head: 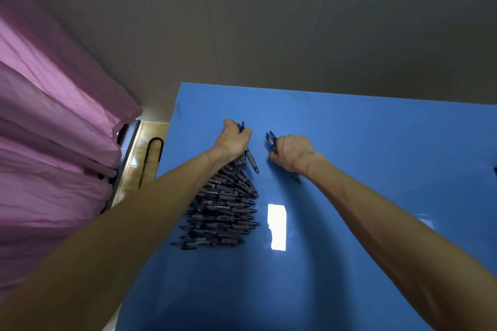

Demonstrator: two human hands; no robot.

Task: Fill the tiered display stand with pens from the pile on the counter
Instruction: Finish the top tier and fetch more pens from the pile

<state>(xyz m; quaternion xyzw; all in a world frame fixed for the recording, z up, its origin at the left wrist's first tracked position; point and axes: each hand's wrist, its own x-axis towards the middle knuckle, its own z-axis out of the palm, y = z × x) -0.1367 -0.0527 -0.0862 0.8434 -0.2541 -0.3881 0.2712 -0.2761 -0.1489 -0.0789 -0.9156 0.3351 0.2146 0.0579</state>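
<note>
Desk: a glossy blue desk fills the lower right of the head view, its far edge against a grey wall; a bright rectangular reflection sits on the surface near the pens.
Pile of pens: the pile of pens lies on the desk left of centre, dark barrels with grey grips stacked roughly parallel, tips pointing right; part of the pile is hidden under the left forearm.
Left hand: the left hand rests at the far end of the pile, fingers curled round a small bunch of pens whose ends stick out beyond the fingers at the far side and below the palm at the near side. How many pens it grips cannot be told.
Right hand: the right hand lies on the desk just beside the left hand, apart from it, knuckles up, fingers curled round a second bunch of pens; dark ends show past the fingers at the far left, and a tip shows beneath the wrist.
Arms: both bare forearms reach in from the bottom corners, the left one crossing over the pile.
Display stand: not seen in this view.
Left of the desk: a pink curtain hangs in folds; between it and the desk a strip of tan floor shows, with a dark bent metal loop standing on it.
</note>
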